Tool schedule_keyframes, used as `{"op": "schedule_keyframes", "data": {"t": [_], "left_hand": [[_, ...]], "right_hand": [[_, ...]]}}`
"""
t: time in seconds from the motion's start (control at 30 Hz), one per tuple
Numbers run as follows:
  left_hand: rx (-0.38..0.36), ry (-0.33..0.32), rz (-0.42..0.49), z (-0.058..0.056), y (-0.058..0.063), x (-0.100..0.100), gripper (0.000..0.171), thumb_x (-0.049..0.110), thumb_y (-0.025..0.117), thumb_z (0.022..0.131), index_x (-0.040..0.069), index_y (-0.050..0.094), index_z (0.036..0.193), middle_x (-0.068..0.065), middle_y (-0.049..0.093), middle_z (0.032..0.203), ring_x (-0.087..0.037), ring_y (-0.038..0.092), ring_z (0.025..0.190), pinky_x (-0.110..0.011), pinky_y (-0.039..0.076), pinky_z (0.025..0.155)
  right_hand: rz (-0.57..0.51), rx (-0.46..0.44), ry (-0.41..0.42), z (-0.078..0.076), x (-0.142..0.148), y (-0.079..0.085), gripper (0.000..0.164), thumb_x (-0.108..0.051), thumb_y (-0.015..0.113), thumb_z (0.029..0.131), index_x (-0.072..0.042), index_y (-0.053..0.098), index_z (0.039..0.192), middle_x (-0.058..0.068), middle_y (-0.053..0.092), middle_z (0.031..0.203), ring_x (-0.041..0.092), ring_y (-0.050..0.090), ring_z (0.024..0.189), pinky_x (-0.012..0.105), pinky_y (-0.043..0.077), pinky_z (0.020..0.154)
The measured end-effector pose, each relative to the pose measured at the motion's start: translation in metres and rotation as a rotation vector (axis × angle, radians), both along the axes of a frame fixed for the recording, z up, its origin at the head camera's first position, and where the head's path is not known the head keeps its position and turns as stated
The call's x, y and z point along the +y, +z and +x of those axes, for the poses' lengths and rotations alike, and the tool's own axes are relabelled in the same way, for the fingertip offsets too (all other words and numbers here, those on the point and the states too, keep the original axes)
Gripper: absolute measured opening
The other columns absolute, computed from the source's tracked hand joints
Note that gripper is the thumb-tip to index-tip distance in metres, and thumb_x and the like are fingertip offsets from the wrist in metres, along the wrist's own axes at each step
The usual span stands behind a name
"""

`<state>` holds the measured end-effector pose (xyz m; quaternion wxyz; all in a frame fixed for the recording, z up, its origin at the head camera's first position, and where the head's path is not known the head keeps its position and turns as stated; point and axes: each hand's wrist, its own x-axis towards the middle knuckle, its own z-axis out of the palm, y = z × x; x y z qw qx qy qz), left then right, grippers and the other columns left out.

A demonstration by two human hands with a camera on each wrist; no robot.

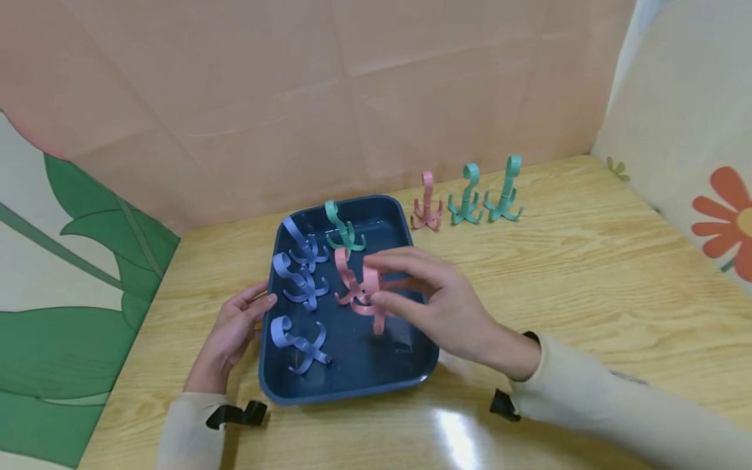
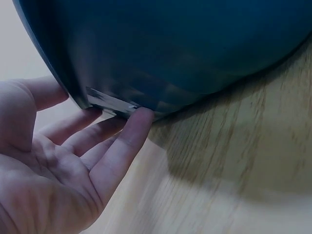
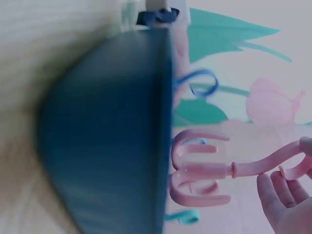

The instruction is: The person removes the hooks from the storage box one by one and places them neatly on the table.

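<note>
My right hand [image 1: 452, 307] pinches a pink multi-prong hanger hook [image 3: 204, 170] by its curved top, prongs downward over a dark blue plastic basin [image 1: 352, 397]. At the basin's left side, my left hand [image 1: 232, 326] holds it with the thumb at the rim and the fingers [image 2: 117, 161] against the outer wall. Inside lie three blue hooks along the left, the nearest blue hook [image 1: 305, 349] tipped over. A green hook [image 1: 349, 240] is near the basin's back. Another pink hook [image 1: 348, 277] lies partly behind the held one.
On the wooden table [image 1: 587, 281], a pink hook [image 1: 427, 189] and two green hooks, the rightmost green hook [image 1: 504, 205] included, stand upright in a row behind the basin to the right. A pinkish sheet [image 1: 352, 98] covers the back; a flower-painted wall [image 1: 675, 98] rises at right.
</note>
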<state>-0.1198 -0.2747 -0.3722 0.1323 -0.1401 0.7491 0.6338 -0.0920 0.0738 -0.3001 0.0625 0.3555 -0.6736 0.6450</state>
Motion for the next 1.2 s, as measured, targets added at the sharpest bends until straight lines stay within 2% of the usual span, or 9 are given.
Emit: {"op": "schedule_keyframes", "data": {"t": [0.1,0.23,0.37,0.47,0.57,0.83,0.97,1.1,1.2], "left_hand": [[-0.003,0.0,-0.003,0.0,-0.001,0.001,0.051,0.028,0.058,0.104,0.015,0.046,0.152,-0.013,0.063,0.136,-0.023,0.069,0.109,-0.04,0.058,0.084],[-0.003,-0.001,0.0,0.0,-0.003,0.001,0.052,0.029,0.058,0.104,0.015,0.046,0.152,-0.013,0.063,0.135,-0.022,0.069,0.107,-0.041,0.058,0.084],[-0.005,-0.005,0.004,0.0,-0.003,0.0,0.052,0.029,0.057,0.104,0.015,0.045,0.152,-0.012,0.063,0.135,-0.021,0.07,0.106,-0.041,0.058,0.084],[0.002,-0.011,0.008,0.001,-0.003,0.0,0.052,0.029,0.057,0.104,0.015,0.045,0.152,-0.012,0.063,0.136,-0.02,0.07,0.105,-0.041,0.058,0.084],[0.014,-0.012,0.009,0.002,-0.003,0.001,0.052,0.03,0.058,0.104,0.015,0.046,0.152,-0.012,0.061,0.138,-0.021,0.069,0.106,-0.041,0.058,0.084],[0.009,-0.012,-0.002,0.003,0.0,0.001,0.054,0.033,0.059,0.103,0.016,0.046,0.152,-0.014,0.057,0.143,-0.023,0.067,0.11,-0.04,0.057,0.084],[0.006,-0.011,-0.007,0.004,0.0,0.0,0.056,0.035,0.06,0.102,0.015,0.046,0.152,-0.014,0.055,0.145,-0.022,0.067,0.11,-0.04,0.057,0.085],[0.006,-0.005,-0.005,0.004,0.0,0.0,0.057,0.035,0.061,0.102,0.014,0.045,0.152,-0.013,0.055,0.144,-0.019,0.068,0.108,-0.04,0.057,0.085],[0.004,0.0,-0.008,0.003,0.0,0.0,0.057,0.034,0.061,0.102,0.014,0.045,0.153,-0.013,0.056,0.143,-0.018,0.069,0.105,-0.04,0.058,0.084]], "right_hand": [[-0.027,0.033,-0.034,-0.005,0.014,0.004,0.045,0.019,0.068,0.085,0.005,0.065,0.128,0.016,0.065,0.129,0.024,0.063,0.114,0.039,0.057,0.088],[-0.096,0.019,-0.054,-0.011,0.036,0.007,0.043,0.02,0.064,0.087,0.009,0.062,0.129,0.022,0.063,0.13,0.029,0.065,0.111,0.039,0.058,0.083],[-0.108,-0.003,-0.109,-0.018,0.059,0.011,0.041,0.015,0.065,0.089,0.008,0.062,0.129,0.017,0.064,0.129,0.03,0.063,0.113,0.035,0.057,0.086],[-0.105,-0.008,-0.163,-0.023,0.077,0.013,0.04,0.015,0.065,0.09,0.008,0.063,0.129,0.016,0.066,0.128,0.026,0.063,0.115,0.03,0.053,0.092],[-0.108,-0.018,-0.209,-0.027,0.097,0.013,0.039,0.014,0.063,0.091,0.008,0.062,0.13,0.015,0.066,0.128,0.022,0.063,0.113,0.025,0.051,0.093],[-0.128,-0.089,-0.328,-0.045,0.145,0.004,0.041,0.013,0.062,0.092,0.006,0.061,0.132,0.01,0.067,0.127,0.019,0.063,0.114,0.019,0.05,0.092],[-0.1,-0.11,-0.401,-0.056,0.167,-0.003,0.04,0.01,0.063,0.093,0.004,0.061,0.133,0.01,0.066,0.128,0.017,0.062,0.114,0.016,0.049,0.091],[-0.004,-0.112,-0.506,-0.071,0.189,-0.008,0.04,0.004,0.064,0.095,0.001,0.061,0.135,0.008,0.065,0.127,0.013,0.062,0.114,0.012,0.047,0.09],[0.074,-0.146,-0.585,-0.081,0.205,-0.011,0.042,-0.001,0.065,0.096,-0.005,0.061,0.137,0.005,0.065,0.126,0.008,0.061,0.115,0.01,0.047,0.088]]}}
